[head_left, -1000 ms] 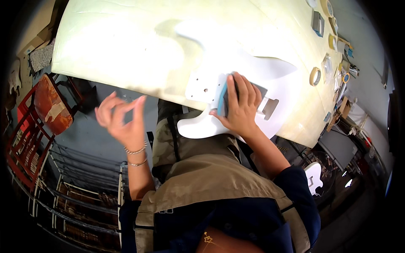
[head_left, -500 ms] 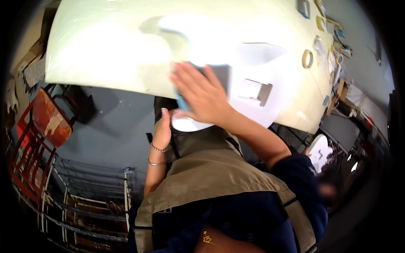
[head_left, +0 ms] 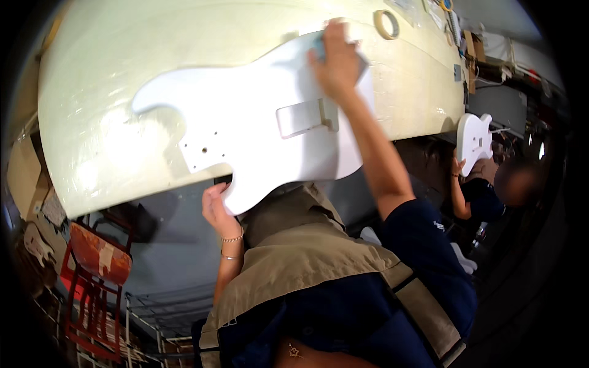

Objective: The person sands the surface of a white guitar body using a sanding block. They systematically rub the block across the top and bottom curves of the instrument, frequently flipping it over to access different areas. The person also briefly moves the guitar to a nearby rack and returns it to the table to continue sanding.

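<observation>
A white electric guitar body [head_left: 251, 129] lies flat on the table, its near edge reaching past the table's front edge to my apron. It has a rectangular cavity and several small screw holes. My left hand [head_left: 221, 211] grips the tip of the near horn, fingers partly hidden by the body. At the body's far right edge, my right hand [head_left: 338, 64] presses a flat grey-and-blue sanding pad [head_left: 363, 64] against the surface. Most of that pad is covered by the palm and fingers.
A plastic-covered pale table [head_left: 92, 141] carries a roll of masking tape [head_left: 386, 24] at the far right. To the right, another person [head_left: 485, 199] holds a second white guitar body [head_left: 474, 142]. A red chair [head_left: 101, 264] and a metal rack [head_left: 156, 328] stand at left.
My right hand has swept the sanding pad from near the near horn to the far right edge of the body. My left hand still holds the horn. The whole view has shifted.
</observation>
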Demonstrator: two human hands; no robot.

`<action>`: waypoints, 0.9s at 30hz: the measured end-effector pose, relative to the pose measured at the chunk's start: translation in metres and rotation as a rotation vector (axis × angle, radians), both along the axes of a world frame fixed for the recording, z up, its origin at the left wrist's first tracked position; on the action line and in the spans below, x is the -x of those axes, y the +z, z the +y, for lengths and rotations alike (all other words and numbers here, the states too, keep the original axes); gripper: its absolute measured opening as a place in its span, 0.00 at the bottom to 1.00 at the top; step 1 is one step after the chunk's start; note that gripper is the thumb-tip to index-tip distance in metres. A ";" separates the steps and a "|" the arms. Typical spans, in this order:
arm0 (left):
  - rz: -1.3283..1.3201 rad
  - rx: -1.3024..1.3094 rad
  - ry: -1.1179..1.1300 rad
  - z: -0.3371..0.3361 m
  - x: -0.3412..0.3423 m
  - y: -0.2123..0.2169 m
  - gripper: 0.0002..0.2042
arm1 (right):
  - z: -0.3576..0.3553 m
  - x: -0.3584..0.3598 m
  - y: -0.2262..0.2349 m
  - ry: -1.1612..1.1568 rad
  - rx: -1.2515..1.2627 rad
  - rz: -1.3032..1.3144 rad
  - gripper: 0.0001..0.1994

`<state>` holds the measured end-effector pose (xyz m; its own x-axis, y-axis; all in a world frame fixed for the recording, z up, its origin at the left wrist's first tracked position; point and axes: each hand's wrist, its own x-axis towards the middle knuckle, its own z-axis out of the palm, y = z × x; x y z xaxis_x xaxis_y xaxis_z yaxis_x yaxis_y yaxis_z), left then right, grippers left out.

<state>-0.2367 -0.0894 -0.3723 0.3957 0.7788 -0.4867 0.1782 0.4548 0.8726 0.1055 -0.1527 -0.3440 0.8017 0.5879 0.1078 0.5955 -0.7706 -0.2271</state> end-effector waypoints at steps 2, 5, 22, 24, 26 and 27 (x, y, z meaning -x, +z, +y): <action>-0.042 -0.024 0.018 0.002 0.005 -0.007 0.15 | 0.037 0.090 0.010 0.308 0.020 0.019 0.43; 0.026 -0.090 0.009 0.003 0.008 -0.004 0.15 | 0.041 0.117 0.021 0.611 -0.123 0.210 0.43; -0.057 -0.105 0.216 -0.037 0.031 0.005 0.13 | -0.205 0.050 0.074 0.352 0.079 0.021 0.40; -0.098 -0.077 0.205 -0.041 0.033 0.004 0.13 | -0.163 -0.015 0.075 0.343 -0.001 -0.098 0.39; -0.102 -0.045 0.227 -0.047 0.022 0.021 0.13 | -0.157 -0.028 0.071 0.331 -0.063 -0.108 0.41; -0.101 -0.039 0.244 -0.049 0.023 0.022 0.14 | -0.156 -0.030 0.072 0.326 -0.098 -0.118 0.42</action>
